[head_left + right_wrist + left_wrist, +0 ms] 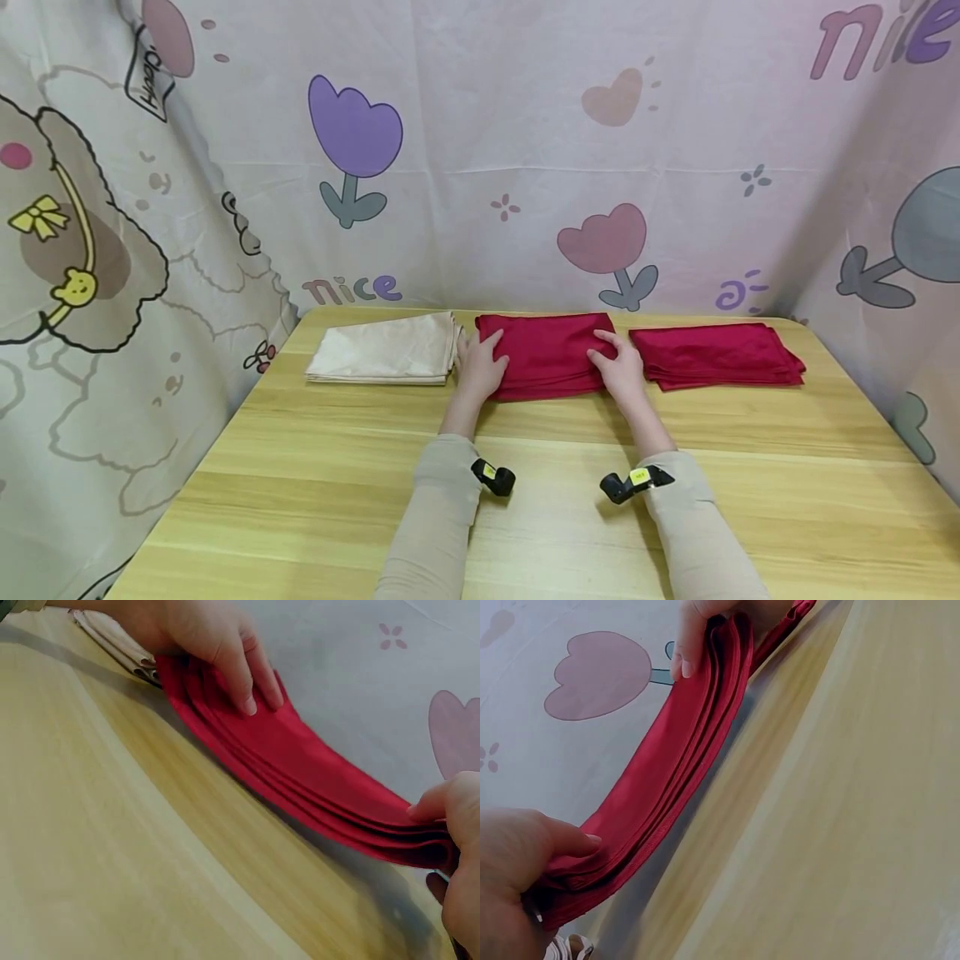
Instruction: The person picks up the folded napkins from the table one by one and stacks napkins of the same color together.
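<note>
Both hands grip a folded red cloth [551, 354] by its two short ends, and its middle sags close over the table. My left hand [481, 364] pinches the left end, thumb on top and the other fingers beneath, as the left wrist view shows with the cloth's stacked layers [660, 776]. At the opposite end my right hand [619, 367] holds the cloth the same way; its thumb lies on the upper layer in the right wrist view. A folded cream cloth [381, 350] lies just left of the left hand. Another folded red cloth [716, 354] lies right of the right hand.
The wooden table [315, 500] stretches toward me, its back edge against a hanging curtain [480, 167] printed with flowers. More of this printed fabric [187, 350] hangs along the left side. A small black camera [493, 477] sits on each wrist.
</note>
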Motion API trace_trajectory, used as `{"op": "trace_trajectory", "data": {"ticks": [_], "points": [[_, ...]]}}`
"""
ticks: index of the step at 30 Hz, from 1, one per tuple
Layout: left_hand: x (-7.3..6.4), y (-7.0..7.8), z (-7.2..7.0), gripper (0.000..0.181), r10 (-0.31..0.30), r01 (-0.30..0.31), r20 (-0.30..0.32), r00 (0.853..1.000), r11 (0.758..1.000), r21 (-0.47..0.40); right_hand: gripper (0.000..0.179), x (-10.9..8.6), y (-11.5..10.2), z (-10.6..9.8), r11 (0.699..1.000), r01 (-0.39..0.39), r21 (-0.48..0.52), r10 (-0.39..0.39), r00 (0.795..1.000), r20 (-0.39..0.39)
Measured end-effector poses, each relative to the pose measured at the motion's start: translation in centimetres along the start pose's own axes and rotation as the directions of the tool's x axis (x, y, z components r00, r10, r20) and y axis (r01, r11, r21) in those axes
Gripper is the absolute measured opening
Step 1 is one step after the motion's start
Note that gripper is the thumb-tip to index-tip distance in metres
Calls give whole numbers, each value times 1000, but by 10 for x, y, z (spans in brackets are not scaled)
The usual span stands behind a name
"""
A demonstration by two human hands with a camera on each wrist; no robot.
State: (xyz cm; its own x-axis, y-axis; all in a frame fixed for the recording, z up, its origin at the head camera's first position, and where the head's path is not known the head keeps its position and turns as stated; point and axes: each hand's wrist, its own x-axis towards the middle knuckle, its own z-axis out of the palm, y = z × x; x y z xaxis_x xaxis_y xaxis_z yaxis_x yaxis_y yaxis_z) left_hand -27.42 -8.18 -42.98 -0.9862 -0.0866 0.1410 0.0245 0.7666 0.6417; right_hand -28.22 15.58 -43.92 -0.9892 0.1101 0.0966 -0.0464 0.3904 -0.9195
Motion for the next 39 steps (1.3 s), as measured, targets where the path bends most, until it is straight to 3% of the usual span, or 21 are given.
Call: {"op": "trace_trajectory", "data": {"ticks": [5,13,29,39], "points": [[-1,3,-4,49,34,-33,-38,999,999,23,40,-2,-2,1,992,75,-104,-83,994,-71],[-2,8,-11,47,58,-55,-75,995,998,36,36,-5,-4,4,972,193,-134,-215,961,-174],[-5,19,-26,46,98,-95,-119,988,995,32,31,-9,-18,-2,961,251,-116,-273,929,-249],[-7,26,-34,46,122,-117,-135,983,992,45,30,-9,-25,-8,936,322,-141,-350,889,-295]]}}
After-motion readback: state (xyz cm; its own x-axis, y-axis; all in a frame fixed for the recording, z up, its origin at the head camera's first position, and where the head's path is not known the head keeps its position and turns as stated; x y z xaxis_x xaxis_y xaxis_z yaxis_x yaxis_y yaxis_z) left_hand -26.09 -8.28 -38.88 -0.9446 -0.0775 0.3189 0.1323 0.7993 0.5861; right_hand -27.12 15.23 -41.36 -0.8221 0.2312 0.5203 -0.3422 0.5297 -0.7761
